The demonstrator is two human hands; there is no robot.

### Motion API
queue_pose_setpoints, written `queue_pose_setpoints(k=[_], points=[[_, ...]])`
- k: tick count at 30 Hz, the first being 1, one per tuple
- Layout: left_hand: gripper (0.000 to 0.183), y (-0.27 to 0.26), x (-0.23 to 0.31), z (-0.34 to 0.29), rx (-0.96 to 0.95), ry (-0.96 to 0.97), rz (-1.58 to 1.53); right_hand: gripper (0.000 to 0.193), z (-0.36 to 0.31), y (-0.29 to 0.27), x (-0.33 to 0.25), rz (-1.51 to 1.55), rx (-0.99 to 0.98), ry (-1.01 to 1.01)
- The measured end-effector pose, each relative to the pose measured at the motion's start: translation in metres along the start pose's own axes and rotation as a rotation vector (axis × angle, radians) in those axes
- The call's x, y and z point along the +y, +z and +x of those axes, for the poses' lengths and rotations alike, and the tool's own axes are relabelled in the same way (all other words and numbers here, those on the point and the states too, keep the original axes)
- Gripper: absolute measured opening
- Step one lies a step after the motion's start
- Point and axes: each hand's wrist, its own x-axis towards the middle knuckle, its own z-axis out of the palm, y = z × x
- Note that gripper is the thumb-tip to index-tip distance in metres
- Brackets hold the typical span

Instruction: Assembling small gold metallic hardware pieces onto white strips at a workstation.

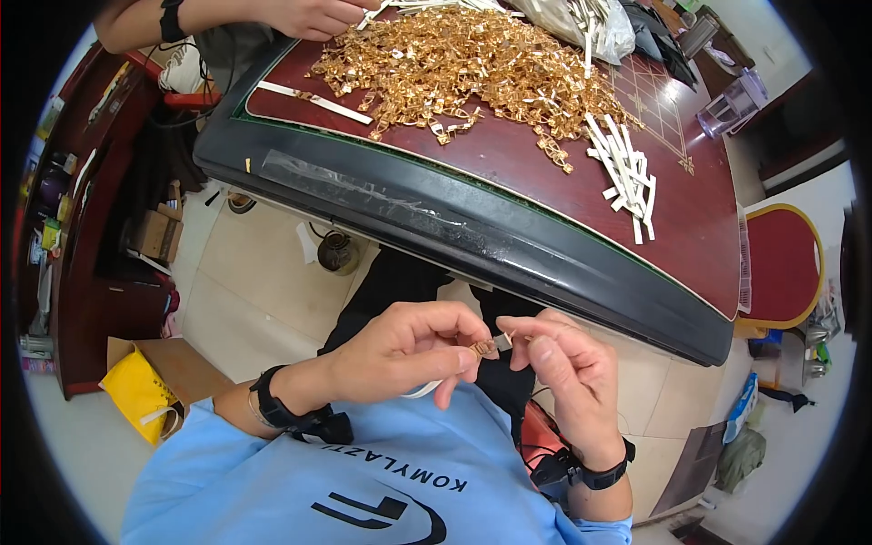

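In front of my chest, my left hand (395,354) pinches a small gold metal buckle (482,348) between thumb and fingertips. A white strip (422,391) curves out below the same hand. Close beside it, my right hand (572,368) has its thumb and forefinger drawn together at a short pale end (502,341) next to the buckle. What exactly the right fingertips grip is too small to tell. Both hands are over my lap, on the near side of the table.
A large heap of gold metal buckles (454,68) covers the dark red table (690,213). White strips (625,177) lie in a bunch to its right. Another person's hand (318,16) reaches in at the far left. A clear jug (731,104) and red chair (777,263) are right.
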Motion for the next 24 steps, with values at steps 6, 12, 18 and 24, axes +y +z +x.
queue_pose_setpoints(k=[6,12,18,24], points=[[0.015,0.007,0.004,-0.008,0.028,0.084,0.394,0.02,-0.008,0.011,0.006,0.027,-0.029,0.014],[0.015,0.007,-0.001,-0.016,-0.003,0.201,0.452,0.019,-0.012,0.022,0.005,-0.007,-0.021,-0.118],[0.012,0.002,-0.014,-0.02,0.064,0.489,0.553,0.023,-0.013,0.026,0.003,-0.1,-0.053,-0.143],[0.011,0.003,-0.009,-0.031,0.071,0.228,0.167,0.029,-0.013,0.02,0.009,-0.077,0.016,-0.143]])
